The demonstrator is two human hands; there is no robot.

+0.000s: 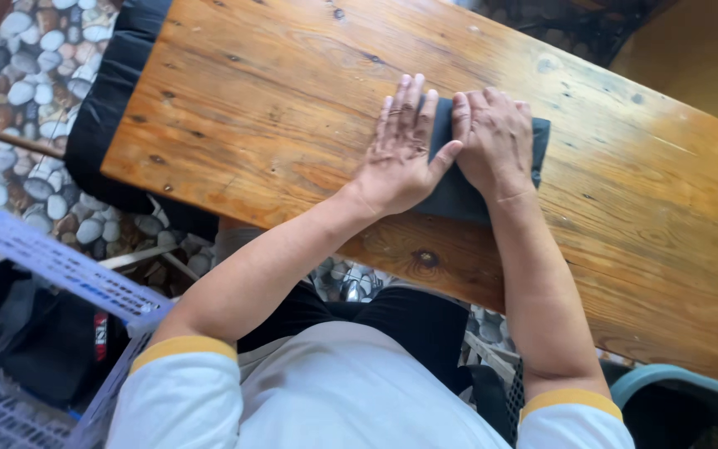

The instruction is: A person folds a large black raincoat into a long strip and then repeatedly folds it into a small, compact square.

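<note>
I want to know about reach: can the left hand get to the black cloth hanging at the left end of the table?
Probably yes. The left hand lies flat beside the black cloth, with only bare table between them.

White lattice basket (pixel 60 266) lower left, dark clothes (pixel 35 341) inside; black cushion (pixel 101 108) at bench end; pebble floor (pixel 27 50).

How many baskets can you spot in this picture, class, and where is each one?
2. A white lattice basket sits at the lower left, holding dark clothes. The rim of a teal basket shows at the lower right, mostly cut off. Others may lie out of frame.
</note>
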